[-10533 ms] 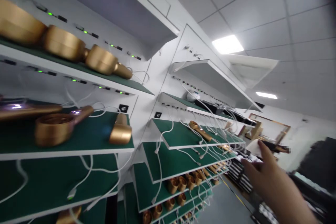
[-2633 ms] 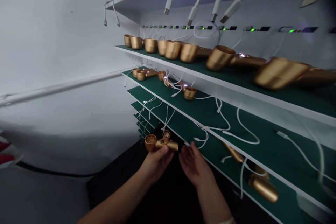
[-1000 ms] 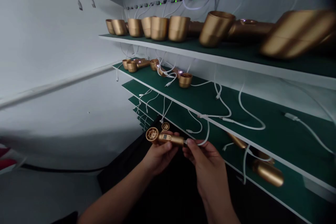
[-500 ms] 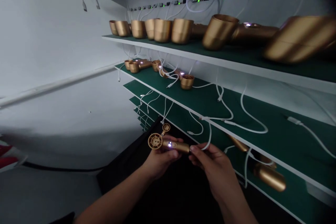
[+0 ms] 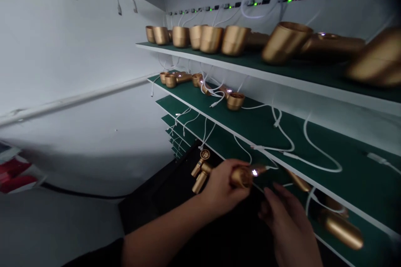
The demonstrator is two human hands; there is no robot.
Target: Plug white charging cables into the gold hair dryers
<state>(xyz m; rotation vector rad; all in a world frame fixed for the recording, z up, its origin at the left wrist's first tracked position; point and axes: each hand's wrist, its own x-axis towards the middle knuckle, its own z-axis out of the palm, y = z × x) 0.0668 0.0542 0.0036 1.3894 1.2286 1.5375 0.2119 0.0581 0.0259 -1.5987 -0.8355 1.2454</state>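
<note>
My left hand [image 5: 224, 185] is wrapped round a gold device [image 5: 241, 176] with a lit white light, held beside the shelf edge. A white cable [image 5: 272, 167] reaches the device's far end; whether it is plugged in I cannot tell. My right hand [image 5: 286, 212] is just right of the device, blurred, its fingers partly bent and apart with nothing visible between them. Left of my left hand, lower down, are gold parts [image 5: 200, 175], one with a round spoked end.
Gold cup-shaped devices [image 5: 211, 39] line the upper green shelf [image 5: 200, 55]. Smaller ones [image 5: 234, 101] and loose white cables [image 5: 322, 167] lie on the shelf below. Another gold device [image 5: 343, 229] rests lower right. Red and white items [image 5: 17, 175] are at far left.
The view has shifted, moving the shelves rightward. My left hand has moved right and the device in it now points toward the shelf. My right hand has come off the device's end.
</note>
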